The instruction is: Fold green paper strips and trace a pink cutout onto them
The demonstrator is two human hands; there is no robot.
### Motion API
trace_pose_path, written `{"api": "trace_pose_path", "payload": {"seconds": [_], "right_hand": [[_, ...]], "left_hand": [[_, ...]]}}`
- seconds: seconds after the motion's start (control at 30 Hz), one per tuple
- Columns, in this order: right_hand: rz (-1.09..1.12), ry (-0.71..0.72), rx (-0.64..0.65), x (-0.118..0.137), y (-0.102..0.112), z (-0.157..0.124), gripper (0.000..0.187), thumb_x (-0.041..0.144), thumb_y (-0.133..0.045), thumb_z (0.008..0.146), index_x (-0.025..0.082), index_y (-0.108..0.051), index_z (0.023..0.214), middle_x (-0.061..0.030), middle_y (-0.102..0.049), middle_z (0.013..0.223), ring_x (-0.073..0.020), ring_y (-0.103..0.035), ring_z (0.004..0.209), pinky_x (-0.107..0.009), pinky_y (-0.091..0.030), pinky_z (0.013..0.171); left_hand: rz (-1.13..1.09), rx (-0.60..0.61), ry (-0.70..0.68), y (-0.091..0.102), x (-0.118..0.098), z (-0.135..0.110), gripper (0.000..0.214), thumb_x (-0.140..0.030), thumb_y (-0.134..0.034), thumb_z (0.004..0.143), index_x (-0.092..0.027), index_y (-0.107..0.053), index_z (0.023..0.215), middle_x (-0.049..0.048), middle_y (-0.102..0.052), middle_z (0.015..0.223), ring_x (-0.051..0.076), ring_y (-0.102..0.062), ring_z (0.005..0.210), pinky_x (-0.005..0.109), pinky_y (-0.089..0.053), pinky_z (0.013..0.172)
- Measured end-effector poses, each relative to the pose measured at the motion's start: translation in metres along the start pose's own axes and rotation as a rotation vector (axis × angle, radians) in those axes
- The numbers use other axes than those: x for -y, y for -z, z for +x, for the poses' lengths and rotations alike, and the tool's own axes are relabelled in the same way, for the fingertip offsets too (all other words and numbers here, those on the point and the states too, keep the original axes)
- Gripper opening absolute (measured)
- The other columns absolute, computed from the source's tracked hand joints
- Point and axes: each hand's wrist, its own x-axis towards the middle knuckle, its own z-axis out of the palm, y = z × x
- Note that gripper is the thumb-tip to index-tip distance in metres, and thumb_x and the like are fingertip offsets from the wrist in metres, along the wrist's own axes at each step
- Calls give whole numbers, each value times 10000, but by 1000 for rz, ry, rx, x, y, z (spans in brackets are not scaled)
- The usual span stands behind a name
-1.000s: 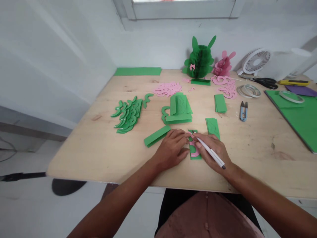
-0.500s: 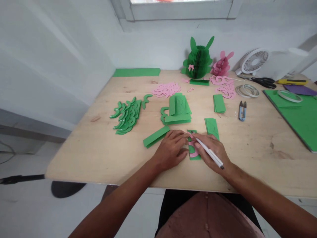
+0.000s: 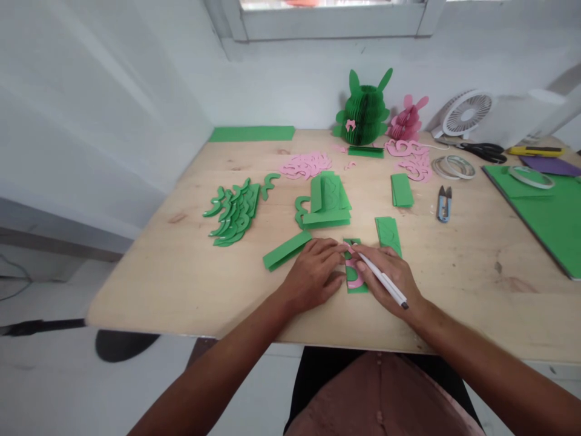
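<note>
My right hand (image 3: 388,275) grips a white pen (image 3: 385,280), its tip on a folded strip of green paper (image 3: 357,290) at the table's front. On that strip lies a curved pink paper cutout (image 3: 358,281), partly hidden by my right fingers. My left hand (image 3: 315,272), fingers bent and close together, pins the cutout's upper left edge against the green strip. Just left of this hand lies another folded green strip (image 3: 285,250). Beyond the hands is a stack of folded green paper (image 3: 329,200); a green piece with drawn outlines (image 3: 387,233) rests beside my right hand.
Curved green cutouts (image 3: 233,215) are heaped at left, pink cutouts (image 3: 306,165) farther back. Green and pink paper figures (image 3: 365,115) stand by the wall near a white fan (image 3: 467,115). Thread snips (image 3: 444,204), tape rolls (image 3: 454,167), scissors (image 3: 485,150) and a yellow cutter (image 3: 535,151) lie at right.
The pen and both hands stay almost in place over the pink cutout. The whole view has shifted very slightly.
</note>
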Motion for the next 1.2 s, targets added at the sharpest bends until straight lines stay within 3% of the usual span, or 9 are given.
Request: {"api": "trace_pose_path", "payload": {"seconds": [0.83,1.2], "right_hand": [[-36,37,-18,-1,0,0,273,207,-465,952,197,-548,1212,-76,-730,1043,-191,-694,898,-330,-500,791],[-36,38,-13,-3,-1,-1,308,201,-475,943,210,-535,1245,-68,-732,1040,-180,-700,864,-326,-507,776]], "left_hand": [[19,9,18,1,-2,0,109,-193,-501,860,-189,-590,922,61,-625,1259,247,-500,1196,459,-377,1031],[73,-53,-26,-1,-3,2,121,-159,-478,871,-181,-597,881,59,-655,1201,238,-543,1142,435,-410,1007]]}}
